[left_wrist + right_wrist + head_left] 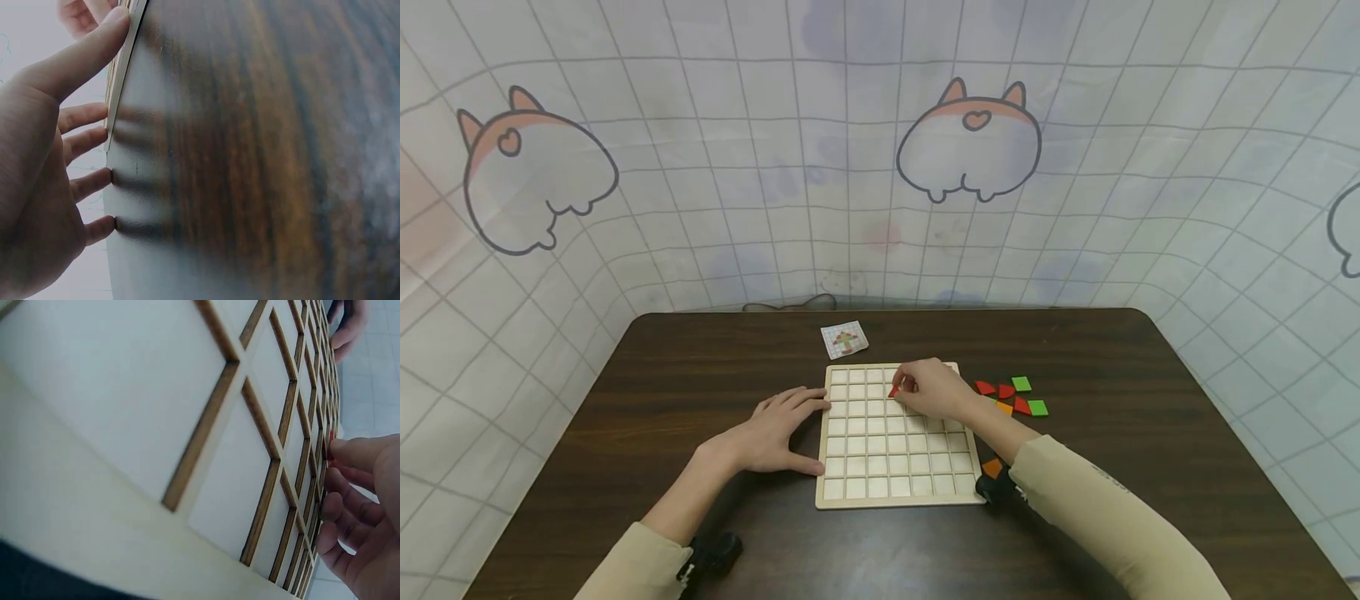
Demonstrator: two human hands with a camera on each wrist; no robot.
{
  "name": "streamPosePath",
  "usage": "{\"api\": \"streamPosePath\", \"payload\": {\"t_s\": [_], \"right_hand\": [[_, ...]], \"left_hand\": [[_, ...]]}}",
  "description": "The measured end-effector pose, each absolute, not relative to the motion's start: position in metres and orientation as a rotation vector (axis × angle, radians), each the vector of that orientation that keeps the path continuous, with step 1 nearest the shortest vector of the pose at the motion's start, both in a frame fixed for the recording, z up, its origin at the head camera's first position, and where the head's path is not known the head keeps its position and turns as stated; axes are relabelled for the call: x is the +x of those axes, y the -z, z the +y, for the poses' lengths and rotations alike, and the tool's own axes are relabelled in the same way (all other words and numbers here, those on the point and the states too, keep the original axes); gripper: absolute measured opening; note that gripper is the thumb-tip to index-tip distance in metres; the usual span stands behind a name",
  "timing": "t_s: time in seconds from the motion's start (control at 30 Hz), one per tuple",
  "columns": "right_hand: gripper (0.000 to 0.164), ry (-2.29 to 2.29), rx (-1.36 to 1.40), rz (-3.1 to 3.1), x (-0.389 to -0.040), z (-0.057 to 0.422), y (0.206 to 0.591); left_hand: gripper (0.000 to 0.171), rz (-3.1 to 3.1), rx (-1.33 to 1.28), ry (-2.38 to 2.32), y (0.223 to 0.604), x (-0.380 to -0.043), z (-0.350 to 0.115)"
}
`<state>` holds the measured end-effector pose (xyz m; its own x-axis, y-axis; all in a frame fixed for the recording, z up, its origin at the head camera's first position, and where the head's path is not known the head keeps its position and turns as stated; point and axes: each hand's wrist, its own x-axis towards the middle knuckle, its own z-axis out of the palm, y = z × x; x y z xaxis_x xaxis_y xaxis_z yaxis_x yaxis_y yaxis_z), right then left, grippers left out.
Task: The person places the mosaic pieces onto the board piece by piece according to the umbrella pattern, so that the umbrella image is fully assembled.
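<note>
A pale wooden grid board (856, 502) with square compartments lies on the dark table. My right hand (934, 389) is over its upper part and pinches a small red tile (893, 391) between thumb and fingers, down at a compartment in the second row. The right wrist view also shows this red tile (331, 444) at the fingertips, low against the grid. My left hand (780, 429) lies spread at the board's left edge; in the left wrist view its thumb (115, 25) touches the board's rim and the other fingers are straight.
Right of the board lie several loose tiles: red (1006, 391), green (1021, 383) and orange (992, 468), some partly hidden by the right arm. Behind the board is a card (845, 339) with a coloured grid picture. A cable (790, 306) runs along the table's back edge.
</note>
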<state>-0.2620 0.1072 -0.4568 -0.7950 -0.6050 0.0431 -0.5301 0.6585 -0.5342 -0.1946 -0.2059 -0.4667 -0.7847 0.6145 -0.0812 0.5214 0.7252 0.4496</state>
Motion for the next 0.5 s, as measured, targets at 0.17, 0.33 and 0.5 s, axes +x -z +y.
{"api": "streamPosePath", "payload": {"t_s": [0.17, 0.33, 0.5], "right_hand": [[0.012, 0.831, -0.934, 2.736, -0.261, 0.1073, 0.4573], [0.013, 0.826, -0.921, 2.734, -0.261, 0.1072, 0.4578], [0.014, 0.84, -0.919, 2.73, -0.2613, 0.1085, 0.4578]], "left_hand": [[0.095, 2.703, 0.897, -0.599, 0.4679, -0.195, -0.206], [0.095, 2.695, 0.896, -0.599, 0.4687, -0.1952, -0.2062], [0.095, 2.697, 0.902, -0.596, 0.468, -0.1956, -0.2058]]}}
